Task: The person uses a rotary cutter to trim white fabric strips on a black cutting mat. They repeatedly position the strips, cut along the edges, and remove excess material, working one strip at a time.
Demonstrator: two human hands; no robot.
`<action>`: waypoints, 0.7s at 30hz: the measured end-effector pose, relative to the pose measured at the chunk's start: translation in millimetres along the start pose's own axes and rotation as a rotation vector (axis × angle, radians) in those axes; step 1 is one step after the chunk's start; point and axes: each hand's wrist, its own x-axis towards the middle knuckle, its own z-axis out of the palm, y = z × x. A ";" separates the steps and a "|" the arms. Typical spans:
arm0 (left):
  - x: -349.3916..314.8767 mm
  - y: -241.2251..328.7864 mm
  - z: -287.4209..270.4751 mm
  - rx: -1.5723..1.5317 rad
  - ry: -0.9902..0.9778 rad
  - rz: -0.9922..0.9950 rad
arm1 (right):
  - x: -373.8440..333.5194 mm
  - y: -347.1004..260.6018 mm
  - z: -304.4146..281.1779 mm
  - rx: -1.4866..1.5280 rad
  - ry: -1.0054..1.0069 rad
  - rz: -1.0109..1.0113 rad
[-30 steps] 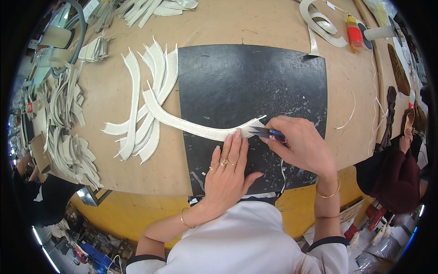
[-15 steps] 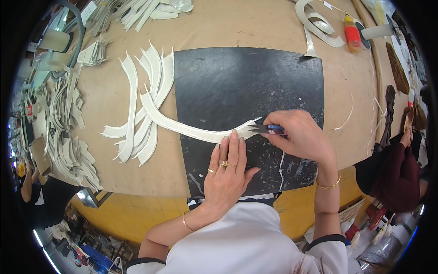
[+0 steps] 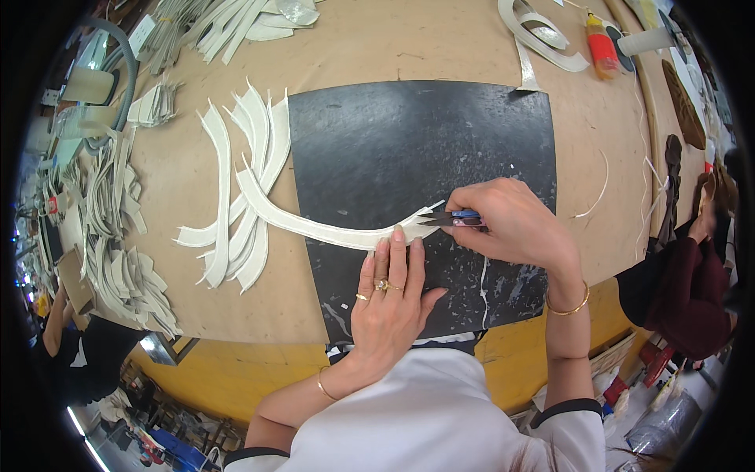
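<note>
A curved off-white strip (image 3: pixel 307 227) with stitched edges lies across the black mat (image 3: pixel 377 149). Its left end reaches over onto other strips. My left hand (image 3: pixel 387 308) rests on the strip's right part, fingers stretched out and pressing it against the mat. In my right hand (image 3: pixel 519 223) is a small pair of thread snips (image 3: pixel 465 215) with blue and pinkish handles. Their dark blades are parted at the strip's right end, where loose thread tails stick out. Part of the handles is hidden by my fingers.
More curved strips (image 3: pixel 259 134) lie crossed left of the mat. Bundled strips (image 3: pixel 110 189) fill the table's left side. At the far right are a coiled band (image 3: pixel 525 35), a red-and-yellow bottle (image 3: pixel 602 55) and a thread spool (image 3: pixel 646 39). Other people work at both sides.
The snips' blades are spread wider and lie a little further left over the strip's end. My left hand stays pressed on the strip. The whole view has shifted slightly.
</note>
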 end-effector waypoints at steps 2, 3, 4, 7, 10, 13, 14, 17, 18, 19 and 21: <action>1.2 1.6 -1.3 0.000 0.000 -0.013 | 0.7 -1.3 -0.8 0.027 -0.002 -0.001; 1.8 2.4 -1.7 -0.007 0.004 -0.018 | 1.0 -1.8 -0.9 0.019 0.010 0.000; 2.4 2.9 -2.1 -0.015 0.007 -0.024 | 1.2 -2.4 -0.3 0.015 0.028 -0.008; 3.7 5.0 -2.6 0.002 0.018 -0.038 | 2.2 -3.2 1.4 -0.007 0.047 0.000; 4.3 6.1 -2.4 0.028 0.027 -0.037 | 3.0 -3.1 1.4 -0.016 0.030 0.041; 3.5 6.0 -1.0 0.069 0.035 -0.035 | 5.6 -2.8 1.2 -0.025 0.027 0.040; 2.7 6.1 -0.3 0.084 0.038 -0.034 | 6.0 -2.8 1.2 -0.033 0.025 0.044; -2.8 3.8 -0.2 0.049 0.018 -0.043 | 6.3 -2.7 1.9 -0.038 0.015 0.062; -5.4 2.4 -0.9 0.024 0.013 -0.064 | 6.4 -2.7 2.2 -0.041 0.025 0.053; -8.5 0.9 -2.1 0.000 0.006 -0.083 | 6.4 -2.9 2.8 -0.043 0.035 0.044; -12.0 -2.8 -3.6 -0.038 0.002 -0.083 | 6.3 -2.5 2.6 -0.050 0.047 0.039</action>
